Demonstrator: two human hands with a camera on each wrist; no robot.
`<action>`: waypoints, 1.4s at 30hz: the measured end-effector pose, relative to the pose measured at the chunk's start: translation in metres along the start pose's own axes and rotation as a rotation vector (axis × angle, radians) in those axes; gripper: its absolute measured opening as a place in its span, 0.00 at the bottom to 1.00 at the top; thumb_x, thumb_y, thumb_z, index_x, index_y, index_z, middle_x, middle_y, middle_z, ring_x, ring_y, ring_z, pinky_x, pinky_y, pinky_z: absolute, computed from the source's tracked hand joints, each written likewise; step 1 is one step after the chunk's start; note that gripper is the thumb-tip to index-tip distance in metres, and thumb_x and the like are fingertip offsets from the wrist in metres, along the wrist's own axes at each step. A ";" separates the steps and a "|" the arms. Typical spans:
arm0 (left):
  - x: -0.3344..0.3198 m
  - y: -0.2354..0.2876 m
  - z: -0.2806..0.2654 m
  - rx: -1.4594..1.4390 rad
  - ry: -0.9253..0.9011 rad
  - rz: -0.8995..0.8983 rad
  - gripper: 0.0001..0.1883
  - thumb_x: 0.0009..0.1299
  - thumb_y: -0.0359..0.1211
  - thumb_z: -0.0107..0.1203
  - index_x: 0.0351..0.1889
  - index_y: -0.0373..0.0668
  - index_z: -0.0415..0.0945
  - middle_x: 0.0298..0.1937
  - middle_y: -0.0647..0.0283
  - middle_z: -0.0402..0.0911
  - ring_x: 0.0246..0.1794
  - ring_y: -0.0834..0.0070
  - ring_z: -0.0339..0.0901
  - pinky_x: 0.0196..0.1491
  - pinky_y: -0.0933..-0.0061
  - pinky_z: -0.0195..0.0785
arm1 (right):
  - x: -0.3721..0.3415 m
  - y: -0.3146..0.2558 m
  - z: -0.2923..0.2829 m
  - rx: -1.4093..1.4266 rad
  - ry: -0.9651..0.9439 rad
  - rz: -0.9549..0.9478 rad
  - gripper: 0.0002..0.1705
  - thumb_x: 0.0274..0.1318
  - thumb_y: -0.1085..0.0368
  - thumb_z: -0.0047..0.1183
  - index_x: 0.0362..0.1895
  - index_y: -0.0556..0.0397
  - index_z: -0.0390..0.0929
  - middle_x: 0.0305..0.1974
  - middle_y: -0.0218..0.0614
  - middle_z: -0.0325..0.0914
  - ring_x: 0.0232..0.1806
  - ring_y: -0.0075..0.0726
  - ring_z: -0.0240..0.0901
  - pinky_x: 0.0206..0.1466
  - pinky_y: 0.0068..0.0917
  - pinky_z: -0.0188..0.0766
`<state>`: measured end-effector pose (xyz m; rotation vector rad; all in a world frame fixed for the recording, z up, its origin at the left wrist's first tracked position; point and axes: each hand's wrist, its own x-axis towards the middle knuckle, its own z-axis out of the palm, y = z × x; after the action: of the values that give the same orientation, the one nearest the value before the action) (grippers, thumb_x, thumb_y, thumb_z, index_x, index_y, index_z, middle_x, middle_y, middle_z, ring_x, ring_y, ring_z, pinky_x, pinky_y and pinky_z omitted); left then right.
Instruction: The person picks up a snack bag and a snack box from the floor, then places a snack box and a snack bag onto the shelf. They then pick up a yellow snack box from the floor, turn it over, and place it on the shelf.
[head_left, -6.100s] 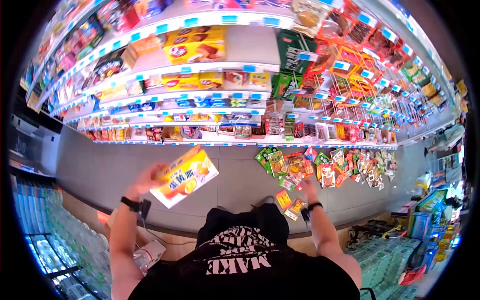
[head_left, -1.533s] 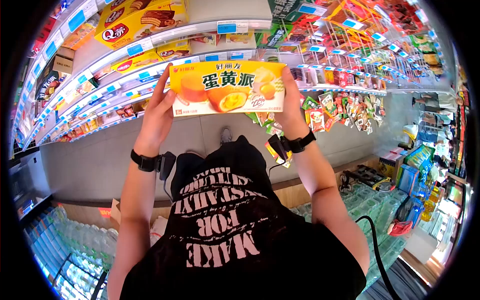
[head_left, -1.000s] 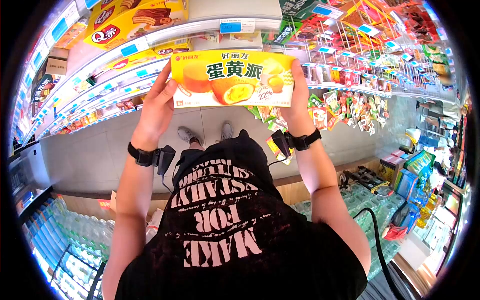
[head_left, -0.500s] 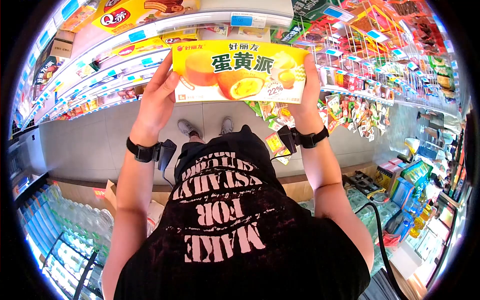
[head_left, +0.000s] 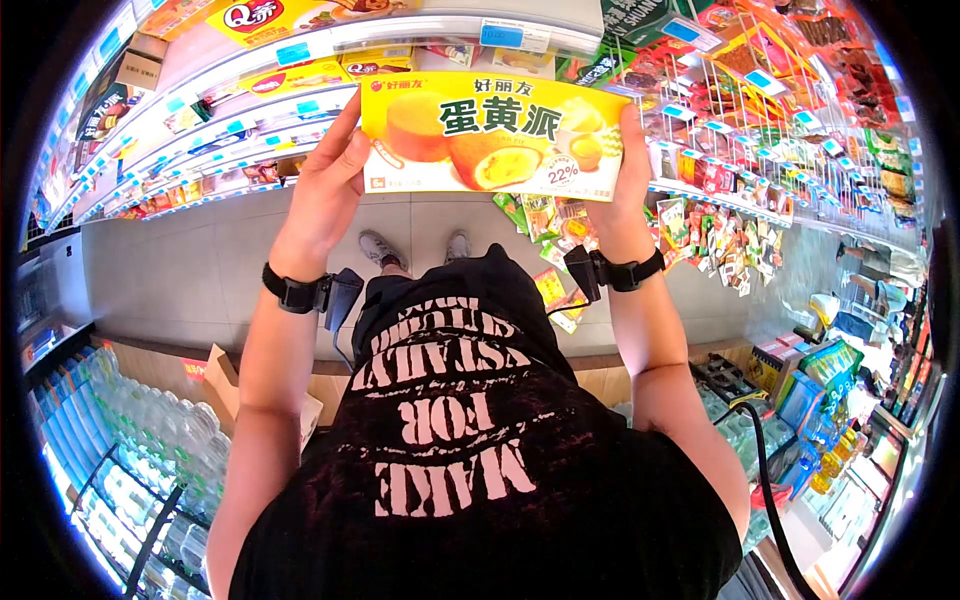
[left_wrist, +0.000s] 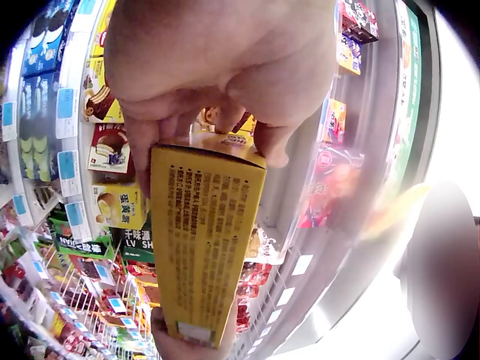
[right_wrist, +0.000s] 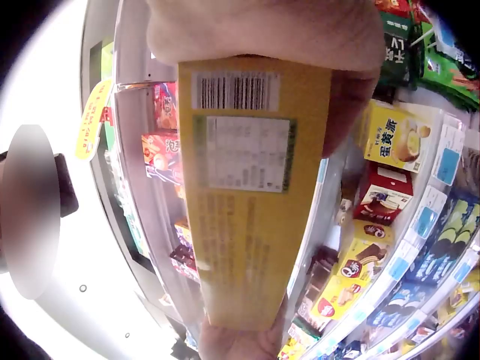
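Note:
A yellow and white box of egg-yolk pies [head_left: 490, 140] is held up in front of the shelves, its printed front facing the head camera. My left hand [head_left: 325, 195] grips one end, thumb at the front edge. At the opposite end, my right hand [head_left: 625, 190] holds the box with its fingers mostly hidden behind. The left wrist view shows the box's narrow yellow side [left_wrist: 202, 240] covered in small print, below the left hand [left_wrist: 217, 60]. A barcode [right_wrist: 236, 91] and a white label panel [right_wrist: 249, 154] show on a side in the right wrist view, under the right hand [right_wrist: 262, 30].
Stocked snack shelves [head_left: 430, 45] run across the front, with hanging packets [head_left: 760, 80] on the right. Snack packets [head_left: 715, 240] lie on the grey floor [head_left: 220, 265]. Bottled drinks [head_left: 165, 430] stand behind on the left, and a black cable [head_left: 765, 480] hangs at the right.
Earlier the left hand alone held the box at the left, while the right hand was low by the floor packets. Now both hands hold it, and it has lately drifted slightly up and right.

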<state>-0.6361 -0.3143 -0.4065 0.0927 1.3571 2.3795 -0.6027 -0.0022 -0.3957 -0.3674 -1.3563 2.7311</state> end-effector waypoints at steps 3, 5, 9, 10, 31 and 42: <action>-0.002 0.000 0.002 -0.007 0.008 0.014 0.33 0.80 0.38 0.51 0.79 0.43 0.53 0.73 0.62 0.68 0.70 0.72 0.69 0.67 0.70 0.67 | 0.001 -0.001 0.000 0.006 -0.021 0.014 0.31 0.75 0.44 0.40 0.59 0.61 0.72 0.56 0.46 0.79 0.55 0.43 0.79 0.61 0.39 0.75; -0.005 0.002 0.003 -0.004 0.007 0.013 0.33 0.79 0.38 0.52 0.79 0.44 0.52 0.73 0.62 0.68 0.70 0.72 0.69 0.67 0.69 0.68 | 0.002 0.001 -0.003 0.000 -0.022 0.006 0.31 0.75 0.44 0.41 0.59 0.61 0.73 0.56 0.46 0.80 0.55 0.43 0.79 0.61 0.39 0.75; -0.007 0.000 0.000 -0.017 0.014 0.015 0.34 0.79 0.38 0.52 0.79 0.43 0.52 0.73 0.62 0.68 0.70 0.73 0.69 0.66 0.70 0.68 | 0.002 0.002 -0.002 0.009 0.005 0.010 0.32 0.74 0.43 0.42 0.59 0.61 0.73 0.56 0.47 0.80 0.55 0.44 0.79 0.61 0.40 0.75; -0.009 -0.001 -0.001 -0.018 0.007 0.007 0.34 0.79 0.38 0.52 0.80 0.43 0.51 0.73 0.62 0.68 0.70 0.73 0.69 0.67 0.70 0.67 | 0.000 0.002 -0.003 0.017 -0.007 0.023 0.32 0.74 0.43 0.42 0.59 0.61 0.73 0.56 0.47 0.79 0.55 0.44 0.79 0.61 0.39 0.75; -0.061 0.046 -0.010 -0.019 -0.044 0.025 0.33 0.80 0.36 0.50 0.80 0.45 0.50 0.75 0.62 0.65 0.72 0.72 0.66 0.70 0.69 0.63 | -0.054 -0.001 0.065 0.011 -0.056 -0.054 0.29 0.75 0.47 0.41 0.59 0.63 0.72 0.56 0.49 0.79 0.54 0.43 0.80 0.60 0.37 0.76; -0.111 0.064 -0.072 -0.087 -0.023 -0.015 0.33 0.80 0.34 0.50 0.80 0.43 0.51 0.75 0.62 0.65 0.71 0.72 0.68 0.68 0.69 0.66 | -0.094 0.059 0.109 0.023 -0.106 -0.052 0.29 0.74 0.45 0.43 0.59 0.58 0.73 0.54 0.43 0.80 0.54 0.39 0.80 0.60 0.35 0.74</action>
<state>-0.5720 -0.4422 -0.3756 0.0847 1.2373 2.4143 -0.5360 -0.1384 -0.3619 -0.1854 -1.3375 2.7565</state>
